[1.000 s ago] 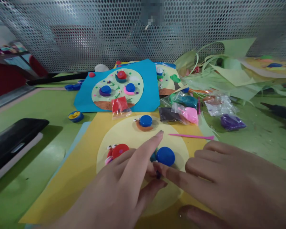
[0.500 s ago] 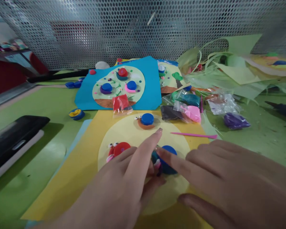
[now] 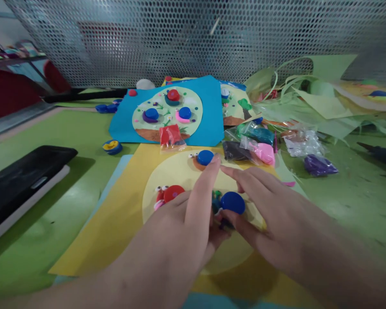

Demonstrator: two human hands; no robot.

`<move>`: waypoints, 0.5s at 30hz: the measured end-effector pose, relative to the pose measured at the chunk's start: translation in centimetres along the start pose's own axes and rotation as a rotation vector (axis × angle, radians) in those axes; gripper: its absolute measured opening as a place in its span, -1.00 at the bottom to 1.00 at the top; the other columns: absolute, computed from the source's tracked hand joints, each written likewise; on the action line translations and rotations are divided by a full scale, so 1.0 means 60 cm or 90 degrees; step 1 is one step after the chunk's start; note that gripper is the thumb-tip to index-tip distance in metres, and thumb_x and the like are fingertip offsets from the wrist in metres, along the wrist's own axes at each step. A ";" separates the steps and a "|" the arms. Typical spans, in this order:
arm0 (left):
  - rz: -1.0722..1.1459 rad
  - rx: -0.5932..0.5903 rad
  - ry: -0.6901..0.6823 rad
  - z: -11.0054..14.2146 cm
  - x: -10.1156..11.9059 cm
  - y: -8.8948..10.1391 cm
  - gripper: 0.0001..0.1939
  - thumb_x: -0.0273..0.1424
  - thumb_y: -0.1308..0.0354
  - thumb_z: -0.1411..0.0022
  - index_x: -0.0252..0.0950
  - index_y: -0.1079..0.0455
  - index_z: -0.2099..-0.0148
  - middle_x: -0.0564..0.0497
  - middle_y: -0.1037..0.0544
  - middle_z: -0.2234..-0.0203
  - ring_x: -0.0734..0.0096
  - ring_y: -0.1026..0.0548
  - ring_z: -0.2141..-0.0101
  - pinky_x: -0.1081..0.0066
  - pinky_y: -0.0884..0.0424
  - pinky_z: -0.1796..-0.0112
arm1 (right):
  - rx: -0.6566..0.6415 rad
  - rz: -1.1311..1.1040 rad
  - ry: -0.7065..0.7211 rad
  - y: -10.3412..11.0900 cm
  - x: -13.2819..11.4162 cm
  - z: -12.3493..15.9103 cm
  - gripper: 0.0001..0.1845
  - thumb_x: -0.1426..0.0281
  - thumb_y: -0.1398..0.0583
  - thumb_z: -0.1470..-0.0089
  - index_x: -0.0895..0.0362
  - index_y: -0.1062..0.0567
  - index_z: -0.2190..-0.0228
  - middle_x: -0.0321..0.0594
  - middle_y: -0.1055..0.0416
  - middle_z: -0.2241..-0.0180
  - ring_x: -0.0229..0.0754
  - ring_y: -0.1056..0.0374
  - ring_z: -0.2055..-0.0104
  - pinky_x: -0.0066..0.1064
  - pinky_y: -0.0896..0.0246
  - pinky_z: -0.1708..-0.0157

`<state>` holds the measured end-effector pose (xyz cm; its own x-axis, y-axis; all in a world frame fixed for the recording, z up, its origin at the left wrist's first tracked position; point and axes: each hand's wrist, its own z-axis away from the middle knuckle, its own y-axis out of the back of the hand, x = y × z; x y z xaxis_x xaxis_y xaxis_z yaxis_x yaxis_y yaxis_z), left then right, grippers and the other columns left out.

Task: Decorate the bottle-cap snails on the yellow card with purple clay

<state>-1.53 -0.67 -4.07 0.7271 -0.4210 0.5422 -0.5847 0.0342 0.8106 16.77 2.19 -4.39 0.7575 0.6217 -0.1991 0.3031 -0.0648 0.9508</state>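
On a pale yellow paper circle (image 3: 180,176), glued to a yellow sheet (image 3: 122,223), sits a blue bottle cap (image 3: 232,202) with teal clay (image 3: 216,202) at its left edge. My right hand (image 3: 270,214) pinches the cap, thumb below it and index finger stretched above. My left hand (image 3: 180,231) has its index finger pointing away from me, while its thumb and other fingers press together on the teal clay. A red cap snail (image 3: 173,193) lies just left of my left hand. A second blue cap snail (image 3: 205,157) sits at my left fingertip.
A blue card (image 3: 209,124) with a finished snail picture lies behind. Bags of clay lie around it: red (image 3: 170,136), pink (image 3: 263,152), teal (image 3: 257,135), purple (image 3: 318,165). A black case (image 3: 19,180) lies at the left, green paper scraps (image 3: 309,103) at the back right, and a metal mesh panel (image 3: 180,38) behind.
My right hand has turned and closed in on the blue cap, its thumb now under it. The view has shifted, so the sheet sits further right and higher.
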 end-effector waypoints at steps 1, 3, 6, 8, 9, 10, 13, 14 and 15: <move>-0.002 -0.002 0.006 0.000 0.000 0.000 -0.22 -0.50 -0.02 -0.13 -0.11 0.31 -0.29 0.10 -0.48 0.46 0.34 -0.50 0.43 0.44 -0.44 0.46 | 0.001 0.005 0.000 0.000 0.000 0.000 -0.47 0.31 -0.02 -0.14 0.16 -0.12 -0.12 -0.07 -0.32 0.16 0.01 -0.29 0.19 -0.14 -0.33 0.31; 0.006 -0.013 0.011 0.000 -0.002 0.000 -0.18 -0.52 -0.06 -0.11 -0.08 0.31 -0.28 0.11 -0.47 0.44 0.34 -0.50 0.40 0.44 -0.45 0.43 | 0.003 0.011 -0.004 0.000 0.000 -0.001 -0.45 0.32 -0.01 -0.13 0.17 -0.09 -0.14 -0.09 -0.33 0.18 0.00 -0.30 0.22 -0.15 -0.33 0.36; 0.018 -0.030 0.017 0.002 -0.005 0.002 -0.15 -0.51 -0.10 -0.09 -0.04 0.32 -0.28 0.11 -0.49 0.40 0.34 -0.51 0.38 0.45 -0.45 0.42 | -0.004 0.012 -0.007 -0.001 -0.001 -0.001 -0.47 0.30 0.00 -0.15 0.15 -0.09 -0.13 -0.10 -0.32 0.17 -0.02 -0.31 0.24 -0.15 -0.33 0.37; 0.017 -0.038 0.021 0.002 -0.007 0.003 -0.17 -0.48 -0.10 -0.11 -0.03 0.30 -0.28 0.11 -0.50 0.39 0.35 -0.51 0.39 0.46 -0.44 0.43 | -0.012 0.015 -0.002 -0.002 -0.001 -0.001 -0.48 0.29 -0.01 -0.15 0.16 -0.10 -0.12 -0.10 -0.33 0.17 -0.02 -0.31 0.23 -0.14 -0.34 0.36; 0.015 -0.038 0.025 0.002 -0.007 0.004 -0.20 -0.47 -0.09 -0.11 -0.04 0.28 -0.28 0.11 -0.51 0.39 0.35 -0.51 0.39 0.45 -0.44 0.43 | -0.012 0.017 0.001 -0.003 -0.001 -0.001 -0.48 0.30 -0.02 -0.14 0.16 -0.11 -0.12 -0.10 -0.33 0.17 -0.01 -0.31 0.22 -0.13 -0.34 0.35; 0.011 -0.037 0.029 0.002 -0.007 0.004 -0.22 -0.47 -0.07 -0.12 -0.05 0.26 -0.27 0.11 -0.51 0.40 0.34 -0.52 0.39 0.45 -0.44 0.43 | -0.012 0.019 0.004 -0.003 -0.001 -0.001 -0.47 0.31 -0.02 -0.14 0.17 -0.10 -0.12 -0.10 -0.33 0.17 -0.01 -0.30 0.21 -0.13 -0.34 0.35; -0.010 -0.038 0.039 0.002 -0.005 0.004 -0.25 -0.50 -0.03 -0.11 -0.10 0.23 -0.26 0.11 -0.51 0.45 0.31 -0.52 0.41 0.46 -0.42 0.48 | -0.007 0.022 0.001 -0.002 0.001 0.000 -0.46 0.34 -0.02 -0.14 0.18 -0.08 -0.14 -0.11 -0.33 0.17 -0.02 -0.30 0.21 -0.12 -0.35 0.35; -0.018 -0.038 0.038 0.002 -0.004 0.004 -0.25 -0.52 -0.03 -0.10 -0.10 0.22 -0.26 0.11 -0.51 0.47 0.31 -0.52 0.41 0.46 -0.41 0.50 | -0.008 0.021 -0.001 -0.002 0.002 0.001 -0.47 0.35 -0.02 -0.14 0.18 -0.09 -0.13 -0.11 -0.34 0.17 -0.02 -0.31 0.22 -0.12 -0.35 0.35; -0.024 -0.040 0.035 0.001 -0.004 0.004 -0.24 -0.52 -0.03 -0.09 -0.10 0.23 -0.26 0.12 -0.51 0.47 0.31 -0.52 0.42 0.46 -0.41 0.50 | -0.010 0.020 -0.003 -0.001 0.002 0.001 -0.48 0.35 -0.02 -0.14 0.17 -0.10 -0.13 -0.12 -0.34 0.17 -0.02 -0.31 0.22 -0.12 -0.35 0.35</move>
<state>-1.87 -0.64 -4.02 0.7681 -0.3727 0.5206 -0.5337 0.0764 0.8422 16.86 2.22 -4.50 0.7688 0.6164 -0.1700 0.2701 -0.0721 0.9601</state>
